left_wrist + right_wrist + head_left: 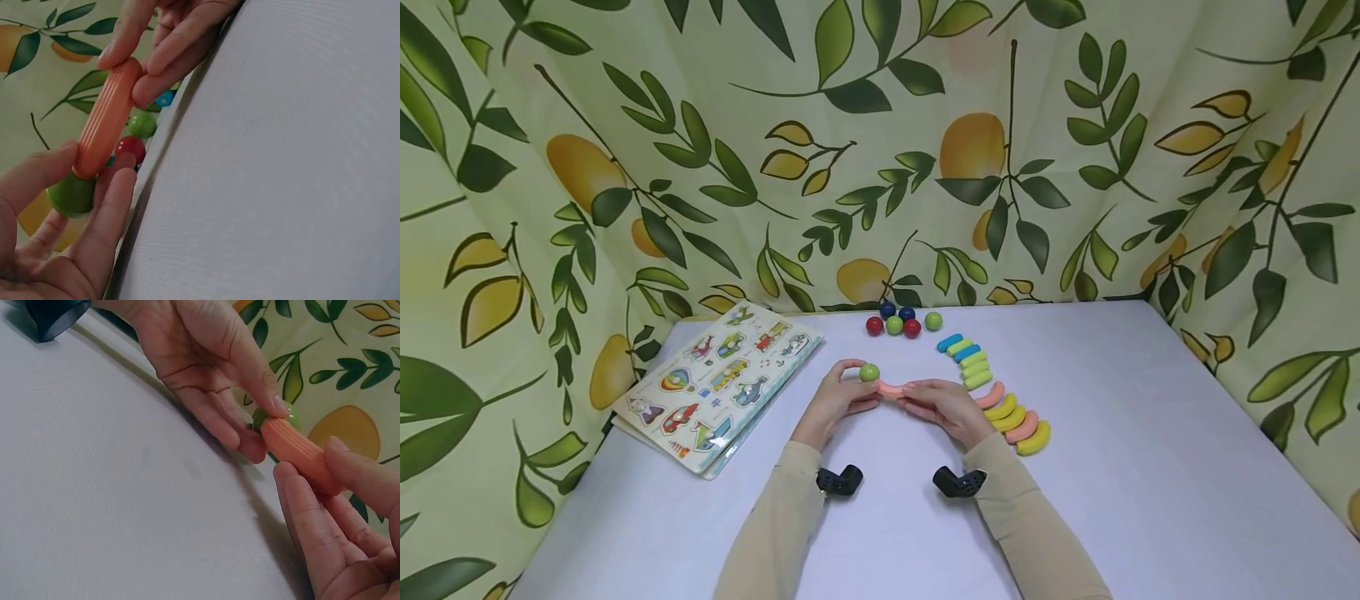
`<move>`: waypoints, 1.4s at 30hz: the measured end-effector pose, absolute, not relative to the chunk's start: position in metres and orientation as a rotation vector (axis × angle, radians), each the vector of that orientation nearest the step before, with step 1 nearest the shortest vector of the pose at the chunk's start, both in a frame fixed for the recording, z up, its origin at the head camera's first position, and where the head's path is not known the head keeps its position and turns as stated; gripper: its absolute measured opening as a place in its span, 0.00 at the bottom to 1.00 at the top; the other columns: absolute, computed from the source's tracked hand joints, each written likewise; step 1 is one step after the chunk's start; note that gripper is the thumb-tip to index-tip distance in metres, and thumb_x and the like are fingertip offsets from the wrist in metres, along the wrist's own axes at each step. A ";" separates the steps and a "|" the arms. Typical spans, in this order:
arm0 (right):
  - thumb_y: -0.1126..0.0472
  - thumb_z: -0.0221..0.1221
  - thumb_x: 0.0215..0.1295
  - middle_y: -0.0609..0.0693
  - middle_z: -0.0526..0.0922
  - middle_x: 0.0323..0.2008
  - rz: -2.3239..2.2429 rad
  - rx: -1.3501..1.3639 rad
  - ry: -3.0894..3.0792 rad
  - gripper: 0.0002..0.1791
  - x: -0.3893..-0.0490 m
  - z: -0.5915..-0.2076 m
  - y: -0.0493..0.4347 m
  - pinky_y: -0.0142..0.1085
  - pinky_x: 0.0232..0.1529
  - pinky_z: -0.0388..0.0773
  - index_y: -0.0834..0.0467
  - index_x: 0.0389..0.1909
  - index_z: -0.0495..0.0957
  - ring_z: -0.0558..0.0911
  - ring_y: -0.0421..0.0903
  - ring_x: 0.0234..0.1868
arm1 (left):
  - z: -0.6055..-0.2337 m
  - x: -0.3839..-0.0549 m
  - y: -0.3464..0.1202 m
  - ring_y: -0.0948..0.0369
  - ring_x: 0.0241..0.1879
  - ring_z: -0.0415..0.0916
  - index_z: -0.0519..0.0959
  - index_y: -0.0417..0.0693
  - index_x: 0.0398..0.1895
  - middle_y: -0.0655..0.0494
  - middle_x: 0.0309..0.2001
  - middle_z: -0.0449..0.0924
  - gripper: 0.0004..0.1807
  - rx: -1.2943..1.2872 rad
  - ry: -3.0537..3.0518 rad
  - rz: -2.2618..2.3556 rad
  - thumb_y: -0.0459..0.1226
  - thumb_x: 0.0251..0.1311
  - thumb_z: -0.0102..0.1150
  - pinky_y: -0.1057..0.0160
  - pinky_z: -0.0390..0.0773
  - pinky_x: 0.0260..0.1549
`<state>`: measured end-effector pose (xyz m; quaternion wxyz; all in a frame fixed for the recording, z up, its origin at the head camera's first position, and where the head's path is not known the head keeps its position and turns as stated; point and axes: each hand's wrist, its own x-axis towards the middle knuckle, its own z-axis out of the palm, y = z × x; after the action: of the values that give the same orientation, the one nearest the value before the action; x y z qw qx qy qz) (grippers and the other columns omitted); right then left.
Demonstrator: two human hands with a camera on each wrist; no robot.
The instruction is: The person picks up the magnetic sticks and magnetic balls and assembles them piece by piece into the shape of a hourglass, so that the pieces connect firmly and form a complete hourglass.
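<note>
Both hands meet over the table, holding a pink curved rod (891,390) with ridged sides. My left hand (835,402) pinches its left end between thumb and fingers. A glossy green ball (869,372) sits at that same end, against the left fingers; in the left wrist view the rod's end overlaps the ball (72,195). At the other end, the thumb and fingertips of my right hand (951,406) pinch the rod (300,453). Just beyond the right hand lies a row of pink and yellow curved rods (1019,425).
Red, dark blue and green balls (894,325) cluster at the table's back. Short blue and lime straight rods (966,360) lie in a slanted row to their right. On the left are stacked picture boards (715,392). A leaf-patterned curtain (880,208) hangs behind the white table (1150,467).
</note>
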<state>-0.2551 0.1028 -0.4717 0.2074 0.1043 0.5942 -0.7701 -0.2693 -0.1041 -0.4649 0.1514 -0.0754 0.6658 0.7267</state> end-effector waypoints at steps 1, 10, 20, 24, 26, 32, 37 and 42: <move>0.68 0.58 0.70 0.53 0.86 0.42 -2.140 0.286 1.657 0.20 -0.255 -0.471 0.102 0.32 0.48 0.84 0.69 0.60 0.74 0.88 0.42 0.41 | -0.465 -0.269 -0.105 0.59 0.33 0.86 0.67 0.49 0.65 0.41 0.47 0.81 0.30 -0.219 1.906 2.092 0.28 0.60 0.65 0.61 0.86 0.43; 0.68 0.58 0.69 0.58 0.86 0.47 -2.120 0.286 1.677 0.21 -0.258 -0.471 0.096 0.34 0.49 0.84 0.70 0.60 0.74 0.88 0.43 0.42 | -0.465 -0.269 -0.109 0.59 0.38 0.85 0.63 0.41 0.66 0.40 0.51 0.77 0.30 -0.265 1.856 2.138 0.28 0.62 0.62 0.60 0.86 0.45; 0.62 0.66 0.63 0.57 0.86 0.51 -2.039 0.356 1.922 0.21 -0.261 -0.457 0.099 0.38 0.55 0.82 0.62 0.57 0.80 0.87 0.44 0.47 | -0.466 -0.270 -0.110 0.57 0.41 0.85 0.64 0.39 0.66 0.39 0.50 0.79 0.31 -0.297 1.815 2.214 0.27 0.60 0.64 0.59 0.85 0.47; 0.56 0.67 0.63 0.54 0.83 0.56 -2.020 0.428 2.108 0.24 -0.273 -0.444 0.101 0.41 0.62 0.78 0.58 0.59 0.79 0.83 0.46 0.54 | -0.468 -0.269 -0.113 0.59 0.44 0.85 0.67 0.42 0.65 0.43 0.52 0.82 0.31 -0.315 1.855 2.167 0.31 0.59 0.67 0.62 0.84 0.48; 0.57 0.67 0.63 0.55 0.82 0.57 -2.061 0.481 2.163 0.24 -0.282 -0.437 0.101 0.41 0.63 0.77 0.58 0.59 0.79 0.82 0.48 0.56 | -0.469 -0.269 -0.115 0.60 0.45 0.85 0.67 0.43 0.66 0.43 0.54 0.82 0.32 -0.308 1.859 2.164 0.32 0.59 0.68 0.64 0.84 0.49; 0.60 0.68 0.61 0.56 0.80 0.59 -2.168 0.564 2.158 0.24 -0.312 -0.431 0.099 0.38 0.61 0.78 0.61 0.58 0.79 0.81 0.48 0.56 | -0.470 -0.271 -0.117 0.60 0.44 0.85 0.69 0.42 0.67 0.38 0.56 0.79 0.31 -0.321 1.835 2.226 0.29 0.60 0.65 0.65 0.84 0.48; 0.59 0.70 0.59 0.55 0.79 0.60 -2.088 0.577 2.195 0.25 -0.331 -0.441 0.103 0.38 0.61 0.77 0.59 0.58 0.79 0.79 0.47 0.54 | -0.473 -0.273 -0.116 0.61 0.48 0.84 0.65 0.43 0.69 0.41 0.60 0.78 0.34 -0.308 1.832 2.226 0.31 0.61 0.65 0.66 0.82 0.51; 0.58 0.70 0.58 0.55 0.79 0.60 -2.000 0.575 2.279 0.26 -0.343 -0.446 0.104 0.40 0.62 0.77 0.58 0.59 0.79 0.79 0.48 0.54 | -0.474 -0.273 -0.115 0.61 0.49 0.83 0.63 0.41 0.70 0.41 0.61 0.76 0.33 -0.275 1.798 2.264 0.31 0.63 0.63 0.66 0.81 0.53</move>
<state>-0.3427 0.1037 -0.4462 0.0280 0.1864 0.7382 -0.6478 -0.2730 -0.1149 -0.4744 0.1183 -0.0942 0.6146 0.7742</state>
